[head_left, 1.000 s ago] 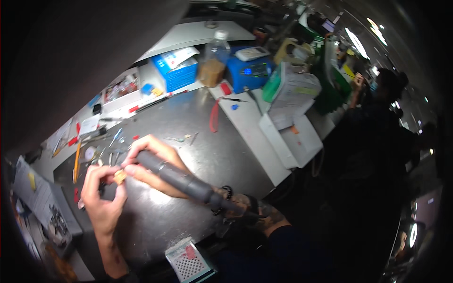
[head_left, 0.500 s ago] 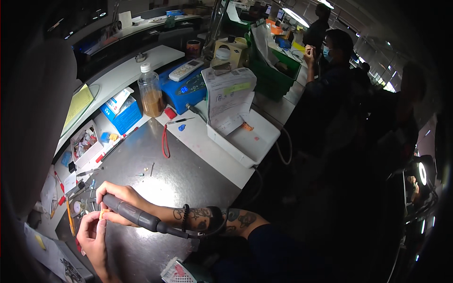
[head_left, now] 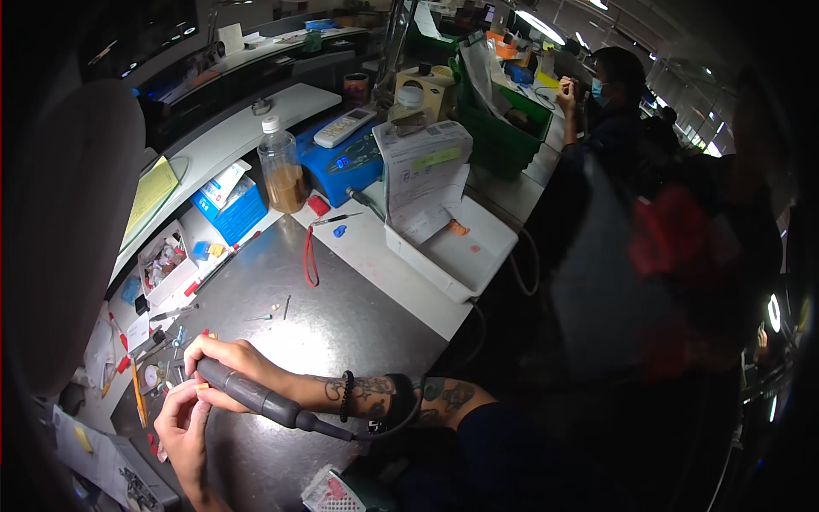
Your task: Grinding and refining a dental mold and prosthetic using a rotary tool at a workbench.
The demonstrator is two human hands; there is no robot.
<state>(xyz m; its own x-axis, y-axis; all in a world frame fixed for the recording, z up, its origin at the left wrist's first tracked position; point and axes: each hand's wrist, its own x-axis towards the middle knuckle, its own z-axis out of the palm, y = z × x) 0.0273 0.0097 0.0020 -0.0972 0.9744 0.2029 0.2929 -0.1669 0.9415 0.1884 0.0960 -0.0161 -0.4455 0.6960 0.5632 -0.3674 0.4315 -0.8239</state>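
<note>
- The left hand (head_left: 183,431) has thumb and fingertips drawn almost together, with only a narrow gap, pinching a small yellow-orange piece (head_left: 202,387); a grip on so little surface could let it twist or spring out if pushed sideways.
- The right hand (head_left: 229,352) is curled around a black cylindrical handpiece (head_left: 247,394), fingers wrapped near its front end; its working tip is hidden, so I cannot tell whether it meets the piece or whether it is spinning.
- That front end lies just beside the left fingertips; if it is running, a skid off the piece could nick the left thumb or forefinger.
- The cable (head_left: 334,430) trails from the handpiece's rear, along the right forearm and away from the fingers; a snag there could tug the tip off line.
- A dropped piece would probably land on the metal bench top (head_left: 367,320) under the fingers or among the loose clutter left of them, where small parts could hide it.
- A thin dark rod (head_left: 287,306) and a small blue-ended pin (head_left: 261,318) lie loose beyond the right fingers; a sweeping hand could roll them away.
</note>
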